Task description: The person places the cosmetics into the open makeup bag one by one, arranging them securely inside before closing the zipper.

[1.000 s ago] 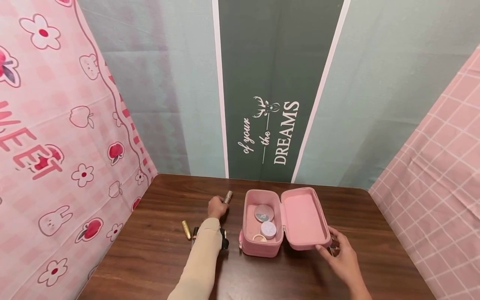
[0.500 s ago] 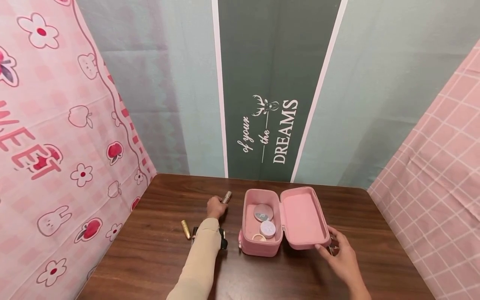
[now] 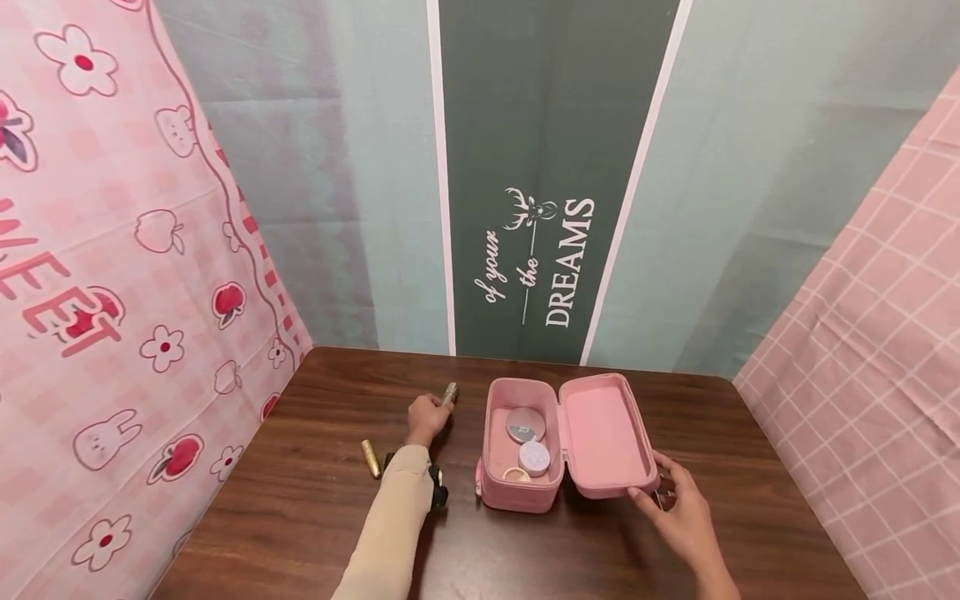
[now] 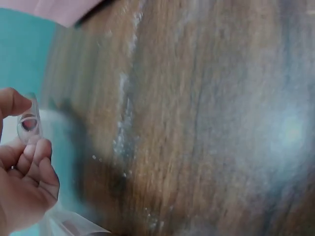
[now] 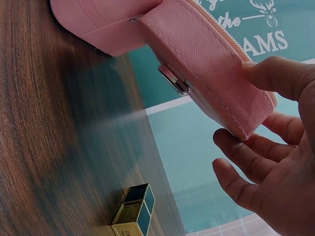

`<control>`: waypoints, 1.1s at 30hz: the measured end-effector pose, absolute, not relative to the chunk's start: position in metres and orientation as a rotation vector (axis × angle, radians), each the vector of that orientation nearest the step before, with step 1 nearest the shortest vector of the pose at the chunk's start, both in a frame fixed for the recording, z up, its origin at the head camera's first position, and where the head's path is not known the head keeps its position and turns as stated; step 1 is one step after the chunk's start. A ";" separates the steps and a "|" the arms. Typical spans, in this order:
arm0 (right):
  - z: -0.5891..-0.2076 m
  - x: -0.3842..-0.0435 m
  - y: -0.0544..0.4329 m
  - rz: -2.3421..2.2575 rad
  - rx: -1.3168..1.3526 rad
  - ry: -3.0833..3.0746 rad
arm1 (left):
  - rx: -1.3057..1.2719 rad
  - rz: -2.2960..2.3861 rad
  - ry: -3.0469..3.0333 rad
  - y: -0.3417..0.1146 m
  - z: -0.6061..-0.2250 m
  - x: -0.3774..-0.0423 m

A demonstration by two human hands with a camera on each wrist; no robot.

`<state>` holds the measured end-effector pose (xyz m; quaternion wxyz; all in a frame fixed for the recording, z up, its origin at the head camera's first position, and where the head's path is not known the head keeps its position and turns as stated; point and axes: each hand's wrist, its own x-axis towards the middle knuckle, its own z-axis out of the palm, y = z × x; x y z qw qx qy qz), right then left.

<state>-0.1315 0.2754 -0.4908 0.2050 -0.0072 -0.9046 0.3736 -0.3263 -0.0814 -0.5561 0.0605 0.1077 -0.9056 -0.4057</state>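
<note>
My left hand (image 3: 428, 415) pinches a small silvery, clear-ended lipstick tube (image 3: 449, 393) between thumb and fingers, left of the pink cosmetic case (image 3: 519, 497). In the left wrist view the lipstick tube (image 4: 29, 123) shows a dark reddish spot inside. Inside the case lie a round compact (image 3: 525, 424), a small pale round container (image 3: 534, 457) and a cream-coloured ring-like item (image 3: 516, 475). My right hand (image 3: 684, 508) grips the near corner of the case's raised lid (image 3: 609, 433), thumb on its edge. The right wrist view shows the lid's zipped side (image 5: 211, 64).
A gold tube (image 3: 371, 459) lies on the wooden table (image 3: 300, 517), left of my left forearm. Something dark sits partly hidden beside that forearm. A gold and dark green box (image 5: 134, 211) stands beyond the lid. Fabric curtains (image 3: 885, 292) border the table.
My left hand has drawn slightly left, taking the lipstick tube with it. The right hand stays on the lid, and the case stands as before.
</note>
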 end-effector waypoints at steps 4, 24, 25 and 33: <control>-0.490 -0.133 0.276 1.044 -0.018 -2.523 | 0.353 -1.264 -2.688 -0.081 -0.549 -0.319; -0.485 -0.135 0.278 0.997 0.010 -2.525 | 0.382 -1.429 -2.687 -0.086 -0.525 -0.294; -0.485 -0.135 0.278 0.996 0.012 -2.525 | 0.392 -1.446 -2.688 -0.087 -0.524 -0.293; -0.486 -0.136 0.277 1.005 0.033 -2.520 | 0.375 -1.437 -2.742 -0.091 -0.517 -0.283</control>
